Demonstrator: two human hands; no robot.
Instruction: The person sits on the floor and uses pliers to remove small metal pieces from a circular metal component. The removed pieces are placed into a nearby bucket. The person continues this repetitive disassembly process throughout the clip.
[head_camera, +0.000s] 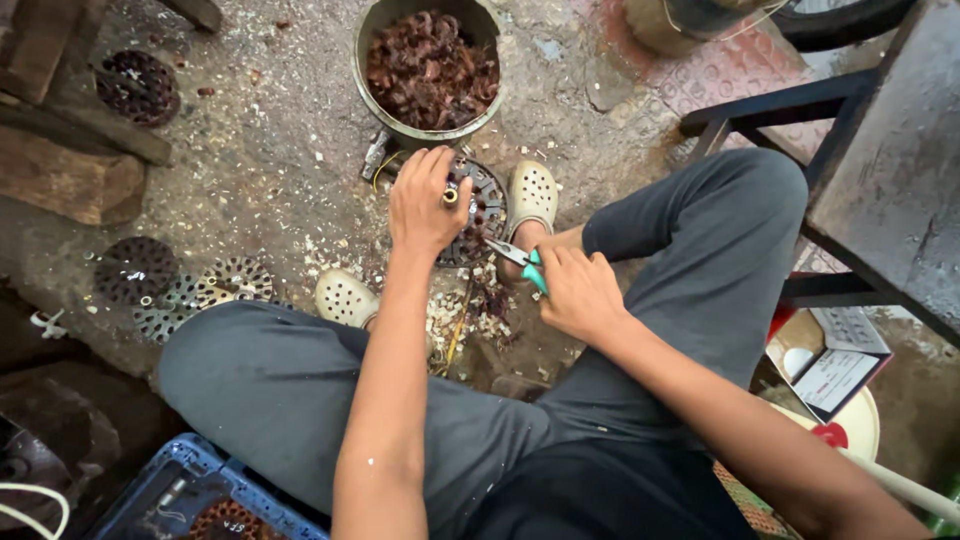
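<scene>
The left hand (425, 205) grips the heavy, stiff motor stator (478, 212) at its top; the right hand (578, 292) fingers close around green-handled pliers (520, 260).

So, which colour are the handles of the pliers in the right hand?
The pliers' handles are green, seen best in the head view, partly covered by the right hand.

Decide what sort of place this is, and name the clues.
Probably a scrap-stripping workshop floor: a bucket of copper windings, stripped round metal cores on gritty ground, and pliers in the right hand working a core.
</scene>
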